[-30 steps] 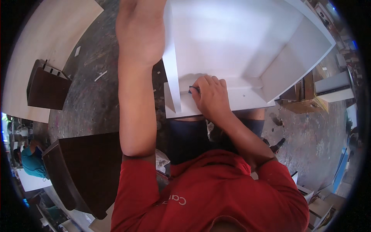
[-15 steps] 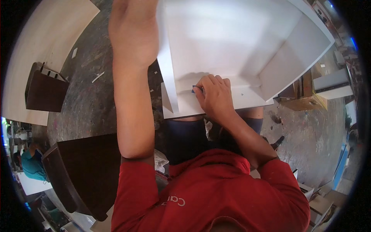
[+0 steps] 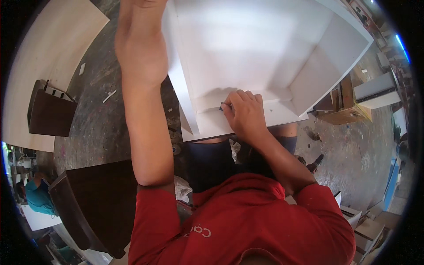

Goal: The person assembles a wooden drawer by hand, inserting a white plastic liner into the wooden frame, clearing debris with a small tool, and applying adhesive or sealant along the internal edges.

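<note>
1 blue piece [image 3: 221, 107] in right hand [image 3: 246, 114]

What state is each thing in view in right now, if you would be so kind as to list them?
White box, open on the side facing the person
Small blue item, held, mostly hidden
Right hand, closed on the small blue item
Left hand, at the box's left panel; fingers out of frame, grip unclear
Large dark brown furniture piece, untouched by either hand
Pale wrapping, crumpled
</note>
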Action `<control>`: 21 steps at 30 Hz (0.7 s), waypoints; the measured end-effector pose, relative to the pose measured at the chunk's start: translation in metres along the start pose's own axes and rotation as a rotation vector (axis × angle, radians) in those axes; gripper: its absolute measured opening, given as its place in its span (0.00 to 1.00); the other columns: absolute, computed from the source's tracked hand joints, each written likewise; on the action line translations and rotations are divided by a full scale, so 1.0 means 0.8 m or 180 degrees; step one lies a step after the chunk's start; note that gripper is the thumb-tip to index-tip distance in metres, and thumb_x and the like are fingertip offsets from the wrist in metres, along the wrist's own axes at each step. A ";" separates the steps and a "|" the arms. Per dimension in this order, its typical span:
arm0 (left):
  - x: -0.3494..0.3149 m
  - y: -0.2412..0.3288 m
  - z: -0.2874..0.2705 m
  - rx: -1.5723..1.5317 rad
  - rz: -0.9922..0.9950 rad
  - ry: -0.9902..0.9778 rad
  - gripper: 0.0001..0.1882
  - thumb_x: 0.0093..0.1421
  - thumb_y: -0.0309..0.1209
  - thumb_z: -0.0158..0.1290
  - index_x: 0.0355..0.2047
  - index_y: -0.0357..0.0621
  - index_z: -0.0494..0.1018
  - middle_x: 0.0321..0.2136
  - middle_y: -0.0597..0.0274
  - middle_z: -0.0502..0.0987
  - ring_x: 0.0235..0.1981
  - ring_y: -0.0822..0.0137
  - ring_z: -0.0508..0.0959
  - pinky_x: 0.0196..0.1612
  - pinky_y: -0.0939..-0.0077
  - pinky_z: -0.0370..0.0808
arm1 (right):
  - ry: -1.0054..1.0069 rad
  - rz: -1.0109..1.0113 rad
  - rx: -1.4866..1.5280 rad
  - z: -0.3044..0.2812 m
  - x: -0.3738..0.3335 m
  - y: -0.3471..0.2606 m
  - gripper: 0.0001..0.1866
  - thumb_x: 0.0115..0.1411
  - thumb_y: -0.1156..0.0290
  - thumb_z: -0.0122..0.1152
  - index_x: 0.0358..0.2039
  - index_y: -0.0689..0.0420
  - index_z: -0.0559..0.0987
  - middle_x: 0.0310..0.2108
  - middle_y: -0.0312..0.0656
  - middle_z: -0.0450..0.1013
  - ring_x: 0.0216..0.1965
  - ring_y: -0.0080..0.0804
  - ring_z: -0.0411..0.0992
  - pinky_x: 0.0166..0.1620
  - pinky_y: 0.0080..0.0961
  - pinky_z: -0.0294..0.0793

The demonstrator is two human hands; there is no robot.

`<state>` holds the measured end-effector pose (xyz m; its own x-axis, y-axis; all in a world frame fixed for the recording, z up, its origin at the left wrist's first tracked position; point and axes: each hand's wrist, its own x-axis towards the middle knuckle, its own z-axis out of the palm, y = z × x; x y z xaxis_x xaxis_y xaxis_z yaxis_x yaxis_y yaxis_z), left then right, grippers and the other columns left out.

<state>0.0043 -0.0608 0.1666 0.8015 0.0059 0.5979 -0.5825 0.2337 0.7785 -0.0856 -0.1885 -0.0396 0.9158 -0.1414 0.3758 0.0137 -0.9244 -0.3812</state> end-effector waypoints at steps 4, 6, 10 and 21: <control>0.006 -0.005 -0.001 -0.0024 0.0030 0.0085 0.41 0.60 0.65 0.52 0.58 0.42 0.68 0.49 0.51 0.72 0.54 0.58 0.71 0.60 0.66 0.64 | 0.0073 0.0260 -0.0086 -0.003 0.009 0.018 0.08 0.60 0.64 0.64 0.32 0.52 0.75 0.33 0.39 0.73 0.40 0.42 0.72 0.46 0.43 0.63; 0.005 -0.003 0.000 -0.0002 0.0049 0.0031 0.41 0.60 0.65 0.52 0.58 0.42 0.68 0.48 0.51 0.72 0.54 0.58 0.71 0.59 0.66 0.64 | 0.0030 0.0047 -0.0023 0.003 0.005 -0.001 0.07 0.59 0.66 0.64 0.31 0.51 0.75 0.32 0.38 0.73 0.39 0.42 0.72 0.45 0.42 0.62; 0.005 -0.001 0.000 0.0023 0.0066 0.0079 0.41 0.60 0.64 0.51 0.57 0.40 0.68 0.47 0.51 0.72 0.53 0.59 0.71 0.58 0.68 0.65 | 0.0089 -0.0127 0.0095 0.010 0.009 -0.004 0.07 0.58 0.68 0.65 0.31 0.52 0.74 0.31 0.38 0.73 0.38 0.43 0.72 0.44 0.41 0.62; 0.006 -0.007 -0.014 0.0039 0.0037 -0.0098 0.40 0.62 0.62 0.51 0.58 0.38 0.66 0.47 0.51 0.72 0.51 0.60 0.71 0.57 0.69 0.65 | 0.0243 -0.0255 0.0086 0.014 0.011 -0.016 0.08 0.58 0.68 0.66 0.30 0.52 0.73 0.29 0.39 0.72 0.37 0.42 0.71 0.43 0.42 0.62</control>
<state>0.0127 -0.0515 0.1630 0.7902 -0.0215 0.6125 -0.5936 0.2217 0.7736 -0.0730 -0.1739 -0.0404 0.8782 -0.0951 0.4688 0.0974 -0.9240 -0.3698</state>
